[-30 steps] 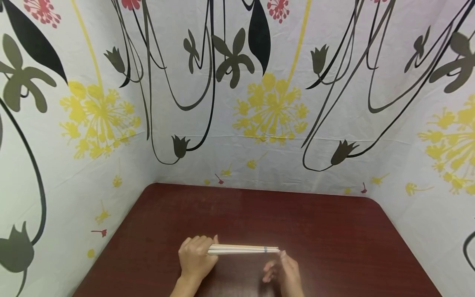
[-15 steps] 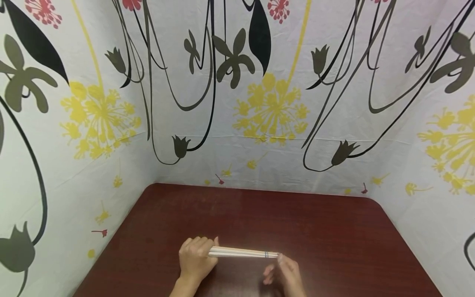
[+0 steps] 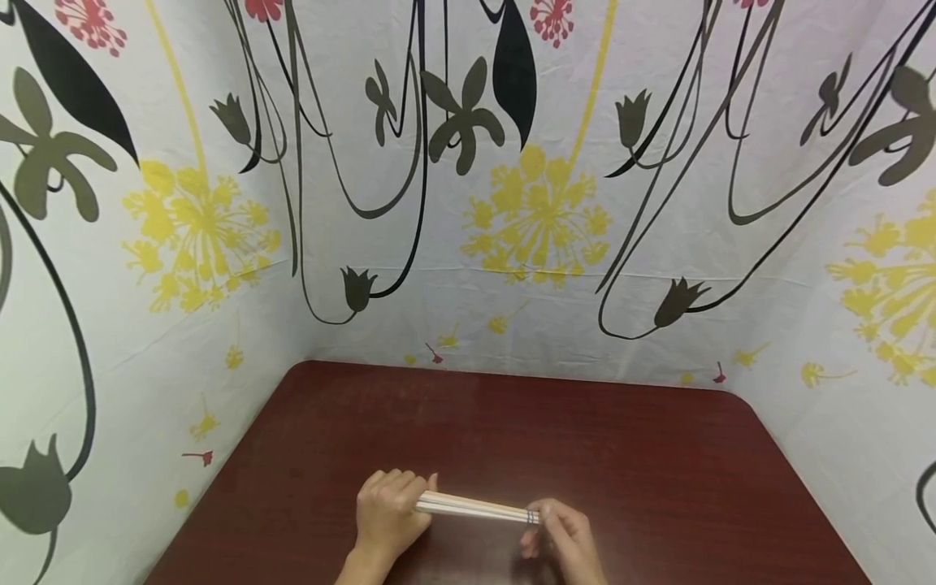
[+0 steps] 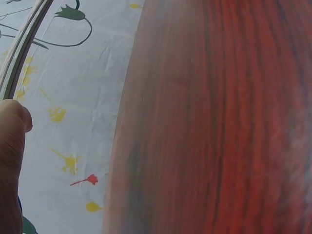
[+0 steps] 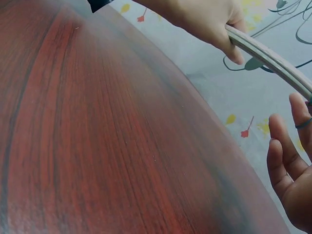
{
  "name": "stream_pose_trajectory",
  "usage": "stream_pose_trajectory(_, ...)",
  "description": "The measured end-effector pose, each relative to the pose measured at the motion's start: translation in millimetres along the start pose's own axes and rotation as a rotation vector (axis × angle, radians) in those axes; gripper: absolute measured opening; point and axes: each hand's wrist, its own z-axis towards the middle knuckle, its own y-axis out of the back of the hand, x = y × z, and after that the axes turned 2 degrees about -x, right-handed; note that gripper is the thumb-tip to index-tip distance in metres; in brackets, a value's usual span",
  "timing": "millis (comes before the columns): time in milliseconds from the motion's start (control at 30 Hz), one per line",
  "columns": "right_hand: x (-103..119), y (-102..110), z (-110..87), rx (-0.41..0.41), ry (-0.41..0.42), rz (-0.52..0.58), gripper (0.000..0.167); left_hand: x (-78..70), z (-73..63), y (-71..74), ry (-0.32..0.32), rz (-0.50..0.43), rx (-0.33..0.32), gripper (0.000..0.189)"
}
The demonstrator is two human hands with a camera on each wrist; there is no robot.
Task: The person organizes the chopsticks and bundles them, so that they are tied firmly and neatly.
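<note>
A bundle of pale chopsticks [image 3: 468,507] spans the space between the two hands, low over the table. My left hand [image 3: 390,510] grips its left end in a fist, thumb pointing up. My right hand [image 3: 566,532] is at the other end, thumb and forefinger pinching near the tips, where a thin blue-green rubber band [image 3: 532,517] wraps round the sticks. In the right wrist view, part of the rubber band [image 5: 303,124] loops across a right finger, and the other fingers [image 5: 282,170] are loosely bent. The left wrist view catches the left thumb [image 4: 10,122] against the chopsticks [image 4: 22,48].
A dark red-brown wooden table [image 3: 512,431] with rounded far corners lies under the hands. White cloth [image 3: 409,244] printed with yellow, red and grey-green flowers hangs around its back and sides.
The right end of the chopsticks has dipped and come nearer to me. My right fingertips have moved left, from the very tip onto the banded end. My left hand keeps its grip.
</note>
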Motion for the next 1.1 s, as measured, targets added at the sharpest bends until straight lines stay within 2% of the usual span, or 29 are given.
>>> stream_pose_trajectory(167, 0.4, -4.9, 1.0, -0.049, -0.083, -0.057, 0.015, -2.6, -0.5, -0.9, 0.019, 0.000, -0.012, 0.050)
stream_pose_trajectory(367, 0.9, -8.1, 1.9, -0.016, -0.076, -0.043, 0.015, -8.0, -0.9, -0.9, 0.027, -0.021, 0.022, 0.050)
stream_pose_trajectory(433, 0.7, -7.4, 1.7, -0.007, -0.078, 0.031, 0.021, -9.0, -0.4, -0.4, 0.033, -0.019, 0.029, 0.050)
stream_pose_trajectory(567, 0.4, -1.1, -0.3, 0.030, -0.099, 0.325, 0.037, -7.5, 2.1, 1.4, 0.056, -0.006, 0.028, 0.049)
stream_pose_trajectory(667, 0.4, -0.1, -1.7, -0.018, -0.084, 0.414, 0.039, -4.6, 3.0, 2.0, 0.065, -0.012, 0.052, 0.046)
stream_pose_trajectory(733, 0.0, -3.2, -1.8, -0.110, -0.054, 0.358, 0.036, -3.0, 2.7, 1.7, 0.064, -0.017, 0.067, 0.045)
stream_pose_trajectory(800, -1.2, -7.6, -1.6, -0.218, -0.019, 0.249, 0.036, -1.7, 1.7, 1.1, 0.063, -0.023, 0.081, 0.045)
stream_pose_trajectory(900, -4.2, -10.8, -0.5, -0.310, 0.016, 0.130, 0.034, -0.5, 0.1, 0.8, 0.058, -0.020, 0.090, 0.047)
stream_pose_trajectory(1033, -6.4, -9.9, 0.5, -0.334, 0.027, 0.050, 0.024, 0.0, -1.5, 1.5, 0.060, -0.019, 0.110, 0.045)
stream_pose_trajectory(1100, -5.6, -8.1, 1.5, -0.320, 0.031, -0.003, 0.021, 0.1, -1.6, 1.6, 0.058, -0.012, 0.114, 0.044)
